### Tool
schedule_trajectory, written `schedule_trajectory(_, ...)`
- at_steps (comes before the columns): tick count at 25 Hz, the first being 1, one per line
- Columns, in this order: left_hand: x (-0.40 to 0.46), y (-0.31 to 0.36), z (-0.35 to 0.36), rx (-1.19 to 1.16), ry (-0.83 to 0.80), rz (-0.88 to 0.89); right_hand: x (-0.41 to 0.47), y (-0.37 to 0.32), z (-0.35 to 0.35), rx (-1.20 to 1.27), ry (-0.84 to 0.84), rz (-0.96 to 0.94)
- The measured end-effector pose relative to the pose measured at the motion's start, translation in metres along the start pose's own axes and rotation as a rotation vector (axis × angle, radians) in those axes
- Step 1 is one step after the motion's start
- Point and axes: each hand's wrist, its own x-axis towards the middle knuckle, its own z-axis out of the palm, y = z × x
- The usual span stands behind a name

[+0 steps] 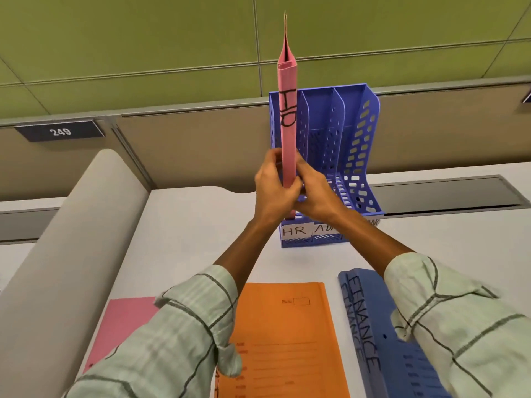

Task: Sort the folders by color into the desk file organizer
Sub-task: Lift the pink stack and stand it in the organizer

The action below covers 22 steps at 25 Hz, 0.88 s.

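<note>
Two hands meet at the lower part of a tall pink paper folder point(288, 119) with "HR" hand-lettered in black down its spine, held upright, spine toward you, at the front of the blue perforated plastic three-slot desk file organizer point(342, 139). Your left hand point(274, 186) wraps the folder's left side with the fingers curled tight around it; your right hand point(314, 193) presses in from the right, its fingers closed on the same folder and overlapping the left hand. The folder's bottom end sits at the mouth of the organizer's leftmost slot, directly above the white paper label reading "HR" point(297, 231); how far it has entered the slot cannot be told, since your hands cover that part. A second white label starting "AD" point(324, 228) sits on the middle slot's front, partly hidden by your right wrist. Nearer to you than the organizer, three items lie on the white desk point(186, 225): a flat pink folder point(120, 326) to the organizer's near left, an orange printed paper folder point(287, 340) directly in front of it, and a blue folder stack marked "FINANCE" point(365, 326) to its near right, partly under your checked pale-green sleeve point(459, 320).
</note>
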Motion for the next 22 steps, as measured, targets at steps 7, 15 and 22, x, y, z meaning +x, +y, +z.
schedule_trajectory(7,-0.037,-0.034,0.000,-0.034,-0.029,-0.180,-0.032,0.014,0.042,-0.013,0.004,0.172)
schedule_trajectory(15,-0.127,-0.030,-0.089,0.135,0.110,-0.316,-0.108,-0.037,0.064,-0.142,0.053,0.199)
schedule_trajectory(22,-0.231,-0.060,-0.201,0.501,0.244,-0.575,-0.182,-0.113,0.148,-0.016,-0.179,0.178)
